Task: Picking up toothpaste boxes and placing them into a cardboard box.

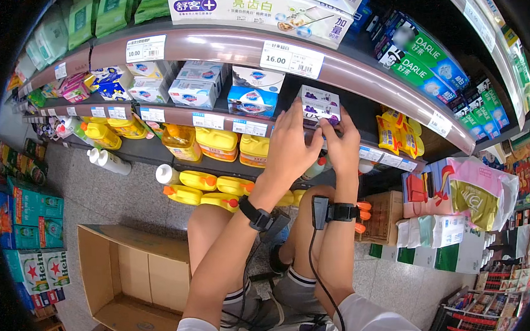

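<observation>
My left hand point(291, 141) and my right hand point(342, 143) are on either side of a small stack of purple-and-white boxes point(319, 105) on the middle shelf. The fingers of both hands touch the stack's sides and front, and its lower part is partly hidden by them. To its left stand blue and grey soap boxes point(253, 101), with white soap boxes point(195, 88) farther left. Yellow packets point(397, 132) lie on the same shelf to the right. Both wrists wear black straps with small devices and cables.
Toothpaste boxes point(255, 11) fill the shelf above, behind its curved price rail point(221, 47). Yellow detergent bottles point(216, 143) stand below, more on the floor. An open cardboard box point(133, 237) lies at lower left; a brown carton point(382, 215) and tissue packs point(433, 231) stand right.
</observation>
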`<state>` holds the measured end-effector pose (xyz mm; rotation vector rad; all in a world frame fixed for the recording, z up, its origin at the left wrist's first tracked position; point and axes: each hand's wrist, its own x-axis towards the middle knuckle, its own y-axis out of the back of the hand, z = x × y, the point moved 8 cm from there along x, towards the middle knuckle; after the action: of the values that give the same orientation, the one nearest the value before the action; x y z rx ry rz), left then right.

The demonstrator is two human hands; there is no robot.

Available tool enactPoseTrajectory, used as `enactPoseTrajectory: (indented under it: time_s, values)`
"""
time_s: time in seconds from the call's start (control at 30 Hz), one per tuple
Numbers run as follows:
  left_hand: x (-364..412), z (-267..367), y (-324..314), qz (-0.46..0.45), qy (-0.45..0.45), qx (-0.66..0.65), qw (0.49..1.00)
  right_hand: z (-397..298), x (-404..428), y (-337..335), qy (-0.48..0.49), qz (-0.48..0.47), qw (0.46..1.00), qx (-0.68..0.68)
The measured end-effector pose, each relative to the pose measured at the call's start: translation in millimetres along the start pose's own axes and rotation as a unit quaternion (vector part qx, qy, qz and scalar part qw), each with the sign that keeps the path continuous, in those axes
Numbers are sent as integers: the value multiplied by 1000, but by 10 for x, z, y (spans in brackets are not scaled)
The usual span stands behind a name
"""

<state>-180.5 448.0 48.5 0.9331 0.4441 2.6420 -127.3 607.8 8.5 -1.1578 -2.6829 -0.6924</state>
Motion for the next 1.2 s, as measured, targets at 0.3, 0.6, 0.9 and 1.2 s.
enactPoseTrajectory:
  time_s: [0.3,0.6,0.9,1.2]
  values:
    - [-6,-19,6,7,-11,13,1000,-91,-15,7,22,-10,999,-24]
    - [-188,186,194,-23,28,-10,999,-344,-142,270,-1,93,996,-4]
    - [-1479,230,2009,-20,298,-337,893,-2111,-1660,-1137,7,-374,922,105]
    - [-4300,474,4949,481,260,-362,755,-3849,-5249,-3350,141,-751,602,232]
